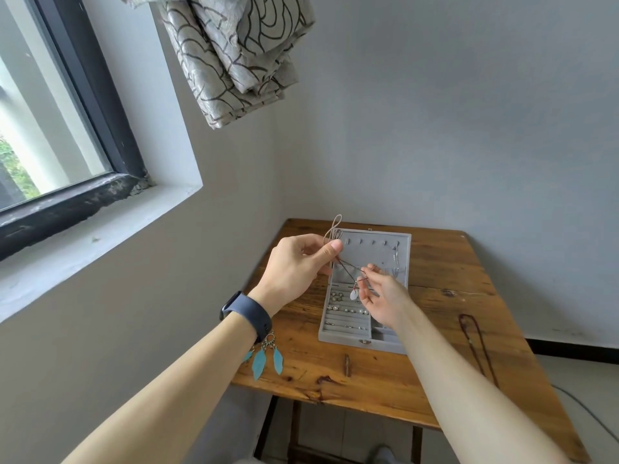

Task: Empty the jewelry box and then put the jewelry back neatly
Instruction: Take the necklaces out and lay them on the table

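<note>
Left wrist band overlaps turquoise feather earrings at the table's near-left edge. Dark cord necklace lies right of the grey jewelry box, apart from it. Box open, with rings in its front slots. Left hand and right hand each pinch the pendant necklace above the box. Right hand hides the box's right side.

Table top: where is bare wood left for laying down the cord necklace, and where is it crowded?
Bare: the far right corner, between the jewelry box and the table edge, behind the dark bead necklace; also the front strip, right of the brown piece. Crowded: the left edge, by the feather earrings.
</note>
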A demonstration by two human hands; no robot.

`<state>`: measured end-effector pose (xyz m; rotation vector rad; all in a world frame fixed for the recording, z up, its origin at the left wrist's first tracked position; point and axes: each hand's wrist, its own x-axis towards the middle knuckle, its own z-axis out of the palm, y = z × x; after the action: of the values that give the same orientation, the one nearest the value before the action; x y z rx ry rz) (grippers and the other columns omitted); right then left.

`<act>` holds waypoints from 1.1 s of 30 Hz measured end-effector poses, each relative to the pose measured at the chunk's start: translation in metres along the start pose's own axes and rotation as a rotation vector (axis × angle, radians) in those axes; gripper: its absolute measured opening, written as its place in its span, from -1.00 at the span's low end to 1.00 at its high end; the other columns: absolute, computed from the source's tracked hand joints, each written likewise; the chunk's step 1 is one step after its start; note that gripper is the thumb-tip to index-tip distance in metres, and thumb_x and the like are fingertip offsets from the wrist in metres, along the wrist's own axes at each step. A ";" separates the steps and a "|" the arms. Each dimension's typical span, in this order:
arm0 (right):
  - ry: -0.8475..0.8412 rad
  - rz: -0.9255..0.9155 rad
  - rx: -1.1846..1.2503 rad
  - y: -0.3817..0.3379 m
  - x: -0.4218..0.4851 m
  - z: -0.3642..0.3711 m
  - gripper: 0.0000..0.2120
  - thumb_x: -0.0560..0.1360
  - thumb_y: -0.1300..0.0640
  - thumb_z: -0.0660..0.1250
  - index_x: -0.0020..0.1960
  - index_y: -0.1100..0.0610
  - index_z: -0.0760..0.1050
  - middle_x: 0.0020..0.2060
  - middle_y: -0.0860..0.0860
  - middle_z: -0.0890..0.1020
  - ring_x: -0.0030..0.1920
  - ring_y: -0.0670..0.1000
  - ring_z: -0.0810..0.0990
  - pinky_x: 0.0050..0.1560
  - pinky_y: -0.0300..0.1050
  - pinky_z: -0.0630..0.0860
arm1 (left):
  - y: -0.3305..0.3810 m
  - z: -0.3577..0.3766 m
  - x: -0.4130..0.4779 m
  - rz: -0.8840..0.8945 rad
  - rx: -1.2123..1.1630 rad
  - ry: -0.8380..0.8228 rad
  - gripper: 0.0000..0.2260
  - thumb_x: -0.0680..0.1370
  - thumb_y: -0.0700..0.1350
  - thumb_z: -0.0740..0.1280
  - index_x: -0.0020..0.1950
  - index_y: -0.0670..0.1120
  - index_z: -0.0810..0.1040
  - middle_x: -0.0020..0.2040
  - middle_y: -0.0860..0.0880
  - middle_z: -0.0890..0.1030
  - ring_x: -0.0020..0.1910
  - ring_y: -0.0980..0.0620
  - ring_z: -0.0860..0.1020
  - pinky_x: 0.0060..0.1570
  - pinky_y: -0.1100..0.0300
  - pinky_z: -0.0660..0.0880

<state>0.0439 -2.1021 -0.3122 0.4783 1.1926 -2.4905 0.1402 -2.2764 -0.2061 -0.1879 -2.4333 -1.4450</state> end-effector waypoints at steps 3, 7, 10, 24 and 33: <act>-0.030 -0.008 0.078 -0.002 0.003 0.000 -0.79 0.50 0.28 0.46 0.12 0.13 0.63 0.13 0.12 0.66 0.09 0.06 0.64 -0.16 -0.14 0.61 | 0.006 0.002 0.001 -0.007 -0.056 0.018 -0.70 0.53 0.20 0.35 -0.09 -0.01 0.69 -0.19 0.01 0.72 -0.21 0.03 0.70 -0.18 0.22 0.61; -0.050 -0.037 0.132 -0.005 0.006 0.000 -0.75 0.52 0.31 0.42 0.18 0.14 0.59 0.12 0.11 0.68 0.12 0.06 0.66 -0.09 -0.13 0.62 | 0.009 0.006 0.001 -0.013 -0.071 0.035 -0.70 0.55 0.17 0.36 -0.08 -0.05 0.69 -0.18 0.01 0.72 -0.23 0.06 0.69 -0.22 0.27 0.58; -0.070 -0.052 0.155 -0.007 0.008 -0.004 -0.73 0.55 0.32 0.38 0.23 0.16 0.55 0.12 0.12 0.69 0.13 0.06 0.66 0.05 -0.10 0.60 | 0.009 0.006 0.003 -0.029 -0.081 0.070 -0.73 0.56 0.15 0.36 -0.05 -0.02 0.70 -0.18 0.02 0.72 -0.22 0.05 0.69 -0.19 0.26 0.56; -0.009 -0.073 -0.246 -0.006 0.026 -0.019 -0.73 0.62 0.17 0.30 0.30 0.19 0.50 0.19 0.08 0.66 0.18 0.05 0.61 0.27 -0.03 0.53 | 0.011 0.007 0.010 -0.084 -0.146 0.108 -0.74 0.57 0.13 0.37 -0.09 -0.03 0.70 -0.17 0.04 0.72 -0.21 0.06 0.69 -0.32 0.40 0.51; 0.116 -0.217 -0.897 -0.004 -0.019 -0.020 -0.52 0.64 0.13 0.20 0.53 0.20 0.28 0.51 0.10 0.35 0.47 0.14 0.35 0.45 0.10 0.31 | 0.009 0.008 0.001 -0.110 -0.126 0.046 -0.73 0.54 0.17 0.38 -0.09 -0.02 0.69 -0.17 0.01 0.72 -0.19 0.06 0.70 -0.30 0.37 0.52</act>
<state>0.0617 -2.0811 -0.3130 0.2428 2.2972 -1.7935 0.1404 -2.2648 -0.2019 -0.0485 -2.3505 -1.6333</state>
